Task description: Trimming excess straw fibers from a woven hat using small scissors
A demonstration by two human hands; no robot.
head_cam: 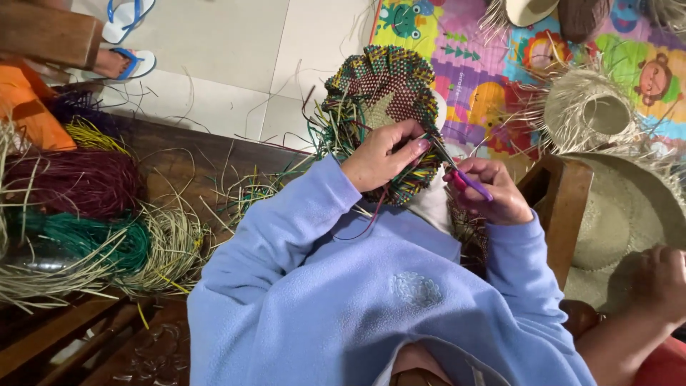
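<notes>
Nearest, the left hand (pixel 382 157) has its grip closed on the near edge of a round multicoloured woven piece (pixel 386 89), fingers curled over the rim. Just beside it, the right hand (pixel 489 189) has its grip closed around a purple strand (pixel 473 184) (its tip meets the weave's edge). Loose green strands (pixel 325 139) trail from the piece. Left, straw bundles (pixel 86 236) lie on the wooden counter (pixel 179 154). Farther off, an unfinished straw hat (pixel 597 111) rests on a bright play mat (pixel 479 71).

Dyed straw bundles (pixel 78 214) — bright play mat (pixel 493 64) beyond.
</notes>
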